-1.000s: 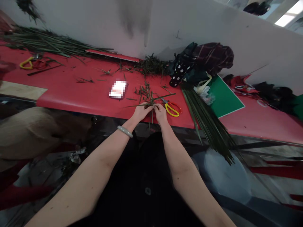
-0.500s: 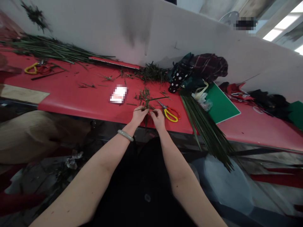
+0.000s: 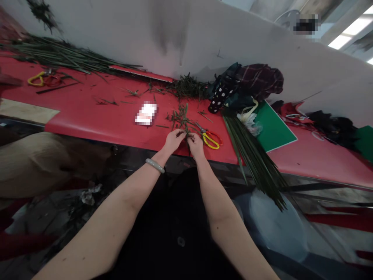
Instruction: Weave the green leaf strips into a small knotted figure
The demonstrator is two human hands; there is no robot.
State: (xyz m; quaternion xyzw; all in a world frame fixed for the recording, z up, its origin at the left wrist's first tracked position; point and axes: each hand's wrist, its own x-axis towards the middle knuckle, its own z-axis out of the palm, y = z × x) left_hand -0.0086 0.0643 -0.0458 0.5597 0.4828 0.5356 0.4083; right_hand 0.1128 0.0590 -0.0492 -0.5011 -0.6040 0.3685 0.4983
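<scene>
Close together at the table's front edge, both my hands pinch a small piece of green leaf strips. My left hand, below a pale bangle, has thumb and fingertips closed on its left side. My right hand grips the same strips from the right, fingers pressed together. Exactly how the strips cross is too small to make out. Just beyond my fingers lies a heap of cut leaf bits. Scissors with a yellow and a red handle rest right of my right hand.
Long green leaves hang over the red table's front edge at right. Behind them are a flowered black bottle, plaid cloth and a green board. More leaves and scissors lie left, beside another person's hand.
My hands have shifted slightly right and come nearer each other, fingertips now meeting on the strips. A long strip that stuck out to the right no longer shows there.
</scene>
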